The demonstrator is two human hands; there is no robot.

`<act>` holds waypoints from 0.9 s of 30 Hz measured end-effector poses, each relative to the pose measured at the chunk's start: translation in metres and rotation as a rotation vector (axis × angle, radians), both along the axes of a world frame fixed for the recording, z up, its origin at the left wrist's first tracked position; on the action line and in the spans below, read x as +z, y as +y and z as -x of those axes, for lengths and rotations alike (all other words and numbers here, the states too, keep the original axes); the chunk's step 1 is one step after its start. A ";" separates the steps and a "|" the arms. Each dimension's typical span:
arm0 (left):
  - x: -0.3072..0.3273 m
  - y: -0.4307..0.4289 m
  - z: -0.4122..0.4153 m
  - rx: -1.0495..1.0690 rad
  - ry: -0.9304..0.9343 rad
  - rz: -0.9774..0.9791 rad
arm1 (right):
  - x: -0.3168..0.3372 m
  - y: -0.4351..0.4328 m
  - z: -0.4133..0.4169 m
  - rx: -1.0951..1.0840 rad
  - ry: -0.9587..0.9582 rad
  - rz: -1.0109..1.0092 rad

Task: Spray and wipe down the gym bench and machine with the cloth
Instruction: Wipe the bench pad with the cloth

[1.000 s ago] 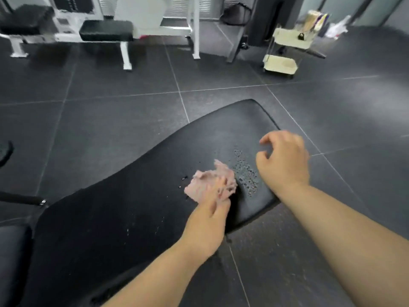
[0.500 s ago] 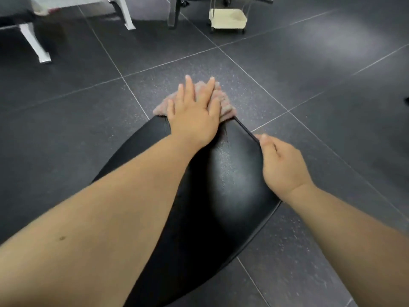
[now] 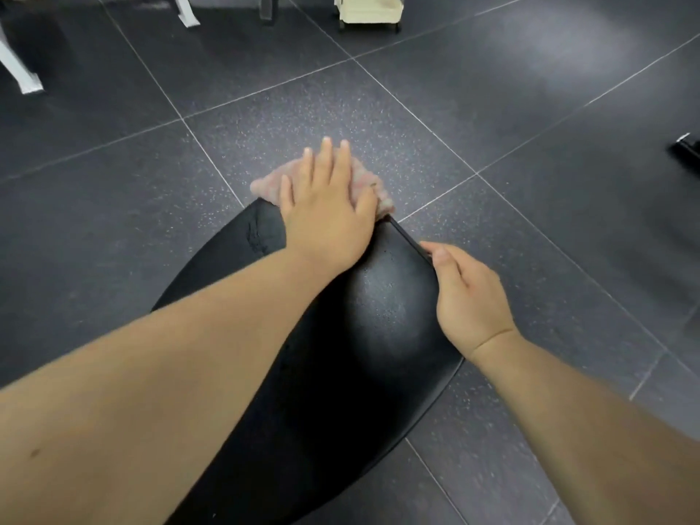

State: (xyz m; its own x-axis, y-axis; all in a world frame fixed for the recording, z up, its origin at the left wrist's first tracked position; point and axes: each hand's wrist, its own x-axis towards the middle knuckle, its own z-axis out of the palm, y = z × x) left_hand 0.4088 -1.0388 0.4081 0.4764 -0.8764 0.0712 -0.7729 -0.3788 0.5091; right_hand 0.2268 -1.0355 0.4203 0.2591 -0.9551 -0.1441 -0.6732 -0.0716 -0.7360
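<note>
Head view: we look down on a black padded bench pad [image 3: 382, 320] that runs from the bottom of the frame toward the centre and narrows to a squared far end. Its surface is glossy, with a soft highlight near the middle and a scuffed patch on the left side near the far end.

The left hand [image 3: 325, 217] lies flat on a pink cloth [image 3: 267, 183] at the pad's far end. Its fingers are straight and close together, pressing the cloth down. The cloth shows to the left of, beyond and to the right of the hand and overhangs the pad's end.

The right hand [image 3: 469, 297] is at the pad's right edge. Its thumb sits on the rim and its index finger bends round the edge, gripping it.

The floor [image 3: 530, 108] is dark speckled tile with pale grout lines. At the top edge we see the lowest tray of a cream trolley [image 3: 369, 11] and white frame legs [image 3: 22, 75] of a machine.

Hidden or unclear:
- The left hand covers most of the cloth.
- We cannot see the right hand's remaining fingers, which are behind the hand.
- Both forearms cover much of the pad.
- The trolley and frame legs are cut off by the top of the frame.
- A dark object [image 3: 686, 150] at the right edge is cut off, and we cannot identify it.
</note>
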 end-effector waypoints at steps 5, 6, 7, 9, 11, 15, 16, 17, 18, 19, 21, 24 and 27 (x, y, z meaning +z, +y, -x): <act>-0.045 0.141 0.066 -0.381 -0.076 0.087 | -0.002 0.000 0.001 0.000 -0.043 -0.016; -0.052 0.161 0.071 -0.360 -0.033 0.056 | -0.001 0.000 0.000 -0.004 -0.048 -0.027; -0.054 0.169 0.070 -0.326 0.014 0.028 | 0.001 0.001 -0.001 -0.006 -0.055 -0.051; -0.048 0.150 0.062 -0.251 0.034 0.007 | 0.004 0.001 0.000 -0.015 -0.069 -0.092; -0.029 0.097 0.047 -0.095 0.061 0.011 | 0.005 0.000 -0.001 0.001 -0.074 -0.112; 0.009 0.009 0.024 0.115 0.176 -0.105 | 0.003 -0.001 0.000 0.013 -0.118 -0.099; 0.011 0.008 0.029 0.094 0.170 -0.111 | 0.002 -0.002 0.001 0.007 -0.150 -0.106; 0.011 0.017 0.038 0.052 0.161 -0.089 | 0.002 -0.001 0.001 0.010 -0.172 -0.118; 0.008 0.032 0.051 0.002 0.145 -0.048 | 0.003 -0.001 0.000 0.012 -0.195 -0.147; 0.003 0.052 0.070 -0.041 0.125 -0.006 | 0.004 -0.003 0.001 0.009 -0.247 -0.210; -0.005 0.095 0.116 -0.138 0.122 0.006 | 0.008 -0.010 0.008 -0.071 -0.430 -0.469; -0.001 0.136 0.175 -0.146 0.197 -0.075 | 0.009 -0.021 0.026 -0.013 -0.515 -0.755; 0.002 0.106 0.161 0.032 0.233 -0.058 | -0.001 -0.028 0.037 0.176 -0.368 -0.718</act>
State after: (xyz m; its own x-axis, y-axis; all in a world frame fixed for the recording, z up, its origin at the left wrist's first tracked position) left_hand 0.2478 -0.9325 0.4102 0.5014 -0.8600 -0.0944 -0.6240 -0.4351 0.6491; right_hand 0.1894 -1.0631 0.4188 0.5459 -0.6037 -0.5810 -0.4034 0.4184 -0.8138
